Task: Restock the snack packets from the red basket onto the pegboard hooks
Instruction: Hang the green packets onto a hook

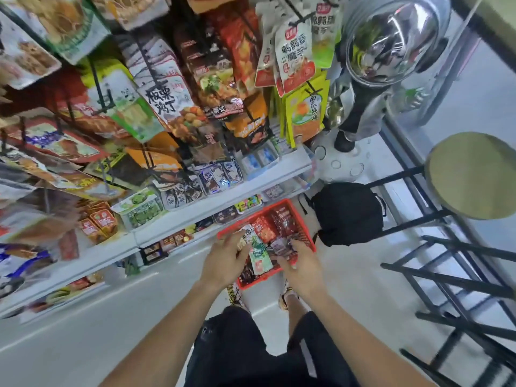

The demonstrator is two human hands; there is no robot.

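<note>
The red basket (293, 216) is seen on the floor below the shelving, and both hands are lowered into it from its near edge. A green-and-white packet (259, 254) lies across the near half of the basket, its long axis running from the basket's near edge toward its far corner, slightly slanted. The left hand (223, 261) is placed at the left side of this packet, with its fingers curled over the packet's upper left end; a grip appears to be formed, though the thumb cannot be made out. The right hand (300, 261) is set to the right of the same packet, its fingers bent around a small dark packet (282, 245) near the basket's middle. Red packets (265, 229) lie further in, beyond both hands. The pegboard hooks (156, 76) are well above the basket, to its left, so the left hand is judged nearer for the lift; the packet's top end would need turning upward toward them.
</note>
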